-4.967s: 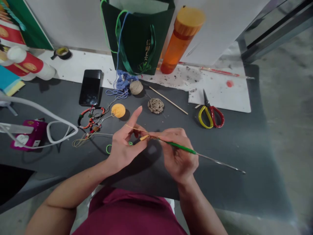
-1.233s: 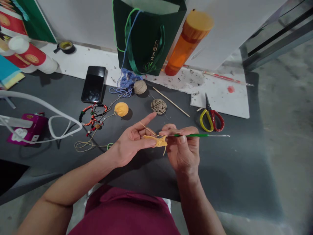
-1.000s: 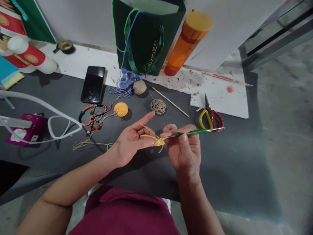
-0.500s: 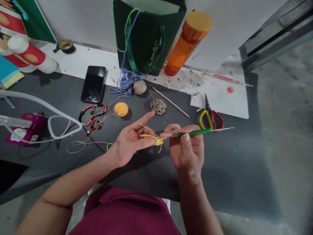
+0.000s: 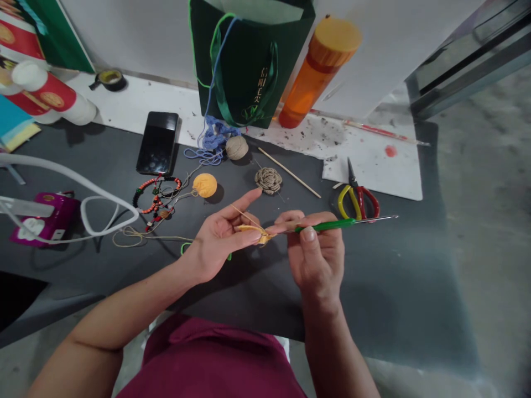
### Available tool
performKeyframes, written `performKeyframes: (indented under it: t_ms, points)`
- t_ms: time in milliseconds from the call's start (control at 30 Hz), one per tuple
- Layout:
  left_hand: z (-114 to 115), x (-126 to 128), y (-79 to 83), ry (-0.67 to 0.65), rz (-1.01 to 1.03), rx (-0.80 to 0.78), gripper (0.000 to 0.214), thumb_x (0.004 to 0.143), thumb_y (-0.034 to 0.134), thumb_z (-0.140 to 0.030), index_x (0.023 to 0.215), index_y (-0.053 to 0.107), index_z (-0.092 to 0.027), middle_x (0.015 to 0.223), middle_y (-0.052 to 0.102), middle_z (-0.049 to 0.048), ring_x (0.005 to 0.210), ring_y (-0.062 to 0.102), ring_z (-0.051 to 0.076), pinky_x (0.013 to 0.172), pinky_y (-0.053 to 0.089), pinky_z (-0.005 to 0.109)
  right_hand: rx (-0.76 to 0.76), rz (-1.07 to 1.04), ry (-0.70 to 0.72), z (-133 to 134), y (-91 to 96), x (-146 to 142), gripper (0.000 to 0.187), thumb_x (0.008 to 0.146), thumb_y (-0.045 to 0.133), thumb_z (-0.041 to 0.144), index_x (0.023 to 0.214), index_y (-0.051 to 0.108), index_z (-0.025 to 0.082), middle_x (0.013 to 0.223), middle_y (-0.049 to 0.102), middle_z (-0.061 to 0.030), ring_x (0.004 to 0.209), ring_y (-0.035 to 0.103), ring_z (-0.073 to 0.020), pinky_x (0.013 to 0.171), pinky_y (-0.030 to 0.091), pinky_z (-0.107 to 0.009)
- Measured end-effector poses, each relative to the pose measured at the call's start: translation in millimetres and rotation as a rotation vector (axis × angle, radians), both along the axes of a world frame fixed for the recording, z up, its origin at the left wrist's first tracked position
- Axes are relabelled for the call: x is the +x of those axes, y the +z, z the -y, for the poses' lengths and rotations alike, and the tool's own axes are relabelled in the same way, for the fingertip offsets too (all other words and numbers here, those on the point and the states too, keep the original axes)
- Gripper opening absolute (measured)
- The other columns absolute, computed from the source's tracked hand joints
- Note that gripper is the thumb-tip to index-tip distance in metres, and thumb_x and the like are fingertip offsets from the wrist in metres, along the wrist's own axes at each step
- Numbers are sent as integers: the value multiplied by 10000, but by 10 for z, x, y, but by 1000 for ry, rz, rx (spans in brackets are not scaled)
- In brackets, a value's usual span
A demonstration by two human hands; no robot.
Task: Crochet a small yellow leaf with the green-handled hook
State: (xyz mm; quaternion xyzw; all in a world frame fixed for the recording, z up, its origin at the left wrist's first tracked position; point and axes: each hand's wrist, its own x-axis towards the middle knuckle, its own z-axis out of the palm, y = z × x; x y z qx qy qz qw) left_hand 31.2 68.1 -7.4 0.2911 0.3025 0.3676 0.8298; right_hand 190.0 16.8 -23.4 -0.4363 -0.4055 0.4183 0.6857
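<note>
My left hand [image 5: 219, 240] pinches a small yellow crochet piece [image 5: 264, 237] between thumb and fingers, its index finger stretched out with a strand of yarn running off it. In my right hand [image 5: 317, 251] lies a green-handled crochet hook [image 5: 327, 225], held closed between thumb and fingers. One metal end points left into the yellow piece; the other sticks out to the right. Just beyond my hands sit a brown crocheted rosette [image 5: 268, 181] and a yellow yarn ball [image 5: 204, 185]. The exact stitch at the hook's tip is too small to make out.
Scissors [image 5: 357, 199] with red and yellow handles lie right of my right hand. Behind are a thin wooden stick [image 5: 289, 172], a beige yarn ball [image 5: 237, 148], a phone [image 5: 157, 143], a green paper bag [image 5: 249, 66] and an orange bottle [image 5: 319, 72]. A white cable [image 5: 112, 190] loops at left.
The hook and my right hand have shifted slightly left, toward my left hand. The yellow piece has tilted, and its hanging yarn tail no longer shows clearly.
</note>
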Motion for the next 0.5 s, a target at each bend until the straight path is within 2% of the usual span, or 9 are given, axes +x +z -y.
performKeyframes:
  t_ms: [267, 500]
  points:
    - [4, 3, 10, 12, -18, 25, 541, 736, 894, -171, 1256, 780, -270, 761, 665, -36, 698, 573, 88, 714, 472, 247, -17, 2, -79, -16, 13, -26, 135, 955, 687, 431, 913, 632, 315, 718, 791, 27, 865, 723, -220, 865, 565, -458]
    - [12, -5, -13, -4, -21, 30, 566, 742, 883, -169, 1287, 762, -265, 781, 678, -27, 713, 584, 104, 719, 471, 262, -4, -5, -65, -17, 9, -24, 117, 960, 684, 414, 920, 636, 315, 724, 792, 25, 862, 715, -213, 852, 570, -447]
